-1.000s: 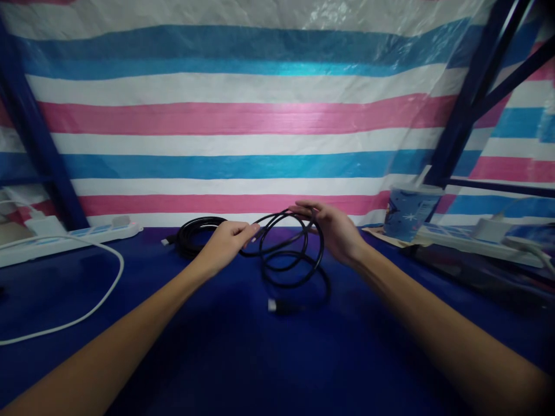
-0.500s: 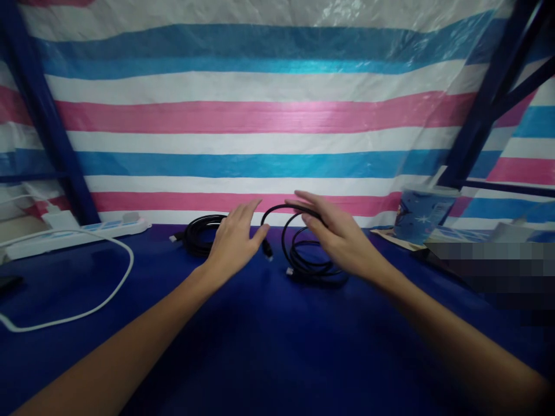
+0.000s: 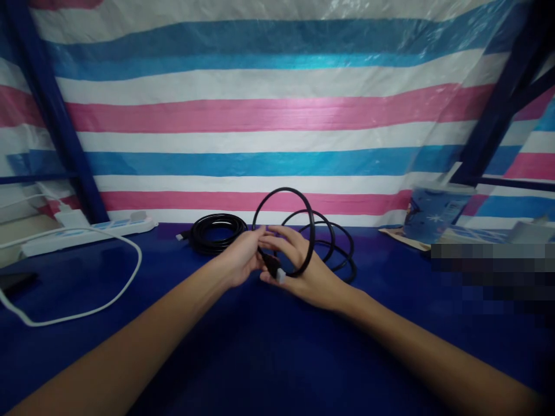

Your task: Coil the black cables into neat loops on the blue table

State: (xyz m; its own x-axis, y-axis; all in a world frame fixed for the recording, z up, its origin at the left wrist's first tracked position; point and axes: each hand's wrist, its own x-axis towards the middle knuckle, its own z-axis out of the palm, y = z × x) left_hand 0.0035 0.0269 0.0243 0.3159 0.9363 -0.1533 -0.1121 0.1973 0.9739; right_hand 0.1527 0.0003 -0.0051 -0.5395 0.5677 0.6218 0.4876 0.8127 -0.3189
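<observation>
A black cable (image 3: 311, 231) rises in a loop between my hands, with more loose loops lying behind my right hand on the blue table (image 3: 277, 358). Its dark plug (image 3: 272, 264) with a pale tip hangs at the fingers of both hands. My left hand (image 3: 245, 254) is closed on the cable near that plug. My right hand (image 3: 299, 263) has its fingers curled round the cable from the right, fingertips by the left hand. A second black cable (image 3: 217, 234) lies coiled behind my left hand, its connector pointing left.
At the left are a white power strip (image 3: 91, 236), a white cord (image 3: 130, 277) and a dark flat object (image 3: 17, 283). A blue cup (image 3: 433, 214) with a straw stands at the right. Striped sheeting (image 3: 277, 115) closes the back.
My hands have come together and closed on the cable. The cable's loop now stands higher between them, its loose coils spread wider. The view has shifted slightly left.
</observation>
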